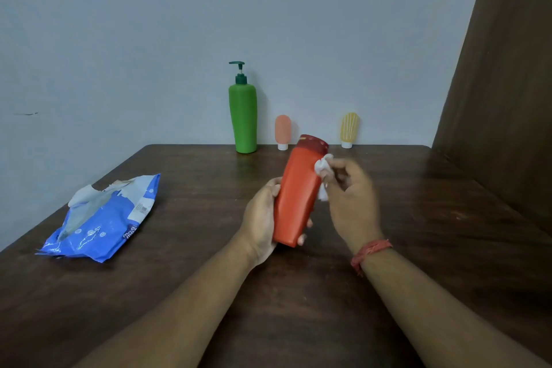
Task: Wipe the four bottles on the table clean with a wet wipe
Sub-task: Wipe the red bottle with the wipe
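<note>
**Wipe pressed to orange bottle held over dark table**

Fingers of the left hand (263, 218) curled round the lower half of the orange bottle (297, 191), the thumb lying along its left edge and two fingertips showing past its right edge near the base. The bottle was held above the wooden table (179, 293), tilted so that its dark red cap (313, 143) leaned away and to the right.

The right hand (351, 194) pinched a crumpled white wet wipe (323, 169) between thumb and bent fingers, and the wipe touched the bottle's upper right side just below the cap. The remaining fingers were loosely curled behind the wipe; how tightly they closed could not be told, as the hand was slightly blurred. A red thread band (370, 251) circled the right wrist.

Three other bottles stood upright along the far edge of the table against the pale wall: a tall green pump bottle (243, 119) on the left, a small pink tube (282, 131) on its white cap just beside it, and a small yellow striped tube (349, 130) further right, well apart from the pink one.

A blue wet wipe packet (101, 224) lay flat on the left part of the table, its top flap torn open, well apart from both hands.
</note>
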`<state>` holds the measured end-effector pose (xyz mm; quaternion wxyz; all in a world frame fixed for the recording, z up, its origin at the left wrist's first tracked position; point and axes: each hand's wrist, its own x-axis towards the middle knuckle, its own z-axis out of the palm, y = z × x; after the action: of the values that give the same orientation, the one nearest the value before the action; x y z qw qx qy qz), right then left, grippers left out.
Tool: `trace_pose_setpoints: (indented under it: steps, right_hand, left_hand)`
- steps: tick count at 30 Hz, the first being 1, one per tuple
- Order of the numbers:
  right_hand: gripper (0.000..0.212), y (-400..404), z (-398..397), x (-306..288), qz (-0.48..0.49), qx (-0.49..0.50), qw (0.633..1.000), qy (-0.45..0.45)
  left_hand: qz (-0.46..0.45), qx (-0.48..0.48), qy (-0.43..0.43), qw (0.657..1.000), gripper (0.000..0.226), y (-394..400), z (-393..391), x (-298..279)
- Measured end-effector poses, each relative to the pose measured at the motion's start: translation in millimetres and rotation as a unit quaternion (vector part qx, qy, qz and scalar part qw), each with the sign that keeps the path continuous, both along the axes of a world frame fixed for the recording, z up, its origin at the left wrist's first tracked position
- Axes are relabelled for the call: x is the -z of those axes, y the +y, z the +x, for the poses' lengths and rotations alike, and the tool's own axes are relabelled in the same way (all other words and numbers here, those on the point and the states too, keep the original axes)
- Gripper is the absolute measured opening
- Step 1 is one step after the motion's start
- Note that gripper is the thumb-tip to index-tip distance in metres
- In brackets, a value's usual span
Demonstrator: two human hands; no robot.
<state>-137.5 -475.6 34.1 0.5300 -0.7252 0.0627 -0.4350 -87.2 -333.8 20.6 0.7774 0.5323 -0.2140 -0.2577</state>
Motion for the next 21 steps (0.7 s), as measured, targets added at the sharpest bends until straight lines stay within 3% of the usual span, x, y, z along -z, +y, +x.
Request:
trace_pose_setpoints:
  steps: [2, 5, 6, 8, 10, 12, 17, 21]
  right_hand:
    - [0.013, 3, 3, 2, 0.036, -0.028, 0.998, 0.04]
    - [0.017, -5, 7, -3, 0.082, 0.024, 0.996, -0.001]
    - [0.021, -10, 7, -5, 0.054, 0.055, 0.997, -0.027]
    - [0.026, -16, 5, -4, -0.096, 0.106, 0.988, -0.064]
    - [0.028, -15, 4, -1, -0.284, 0.116, 0.95, -0.062]
    - [0.033, -14, 6, -1, -0.378, 0.085, 0.921, -0.048]
    - [0.043, -28, 13, -5, -0.387, 0.12, 0.914, 0.001]
    - [0.049, -25, 9, -3, -0.475, 0.069, 0.877, 0.016]
  left_hand:
    - [-0.006, -0.007, -0.004, 1.0, 0.039, 5, 2, -1]
    - [0.008, 0.017, -0.013, 1.0, 0.038, 4, -2, -1]
    - [0.015, 0.027, -0.016, 0.999, 0.037, 1, -4, 0]
    - [0.03, 0.036, -0.021, 0.999, 0.034, -4, -5, 1]
    - [0.043, 0.037, -0.031, 0.998, 0.033, -6, -3, 2]
    - [0.052, 0.032, -0.039, 0.997, 0.033, -5, -3, 3]
    - [0.076, 0.03, -0.041, 0.996, 0.033, -7, -2, 3]
    - [0.095, 0.022, -0.068, 0.993, 0.032, -8, -2, 5]
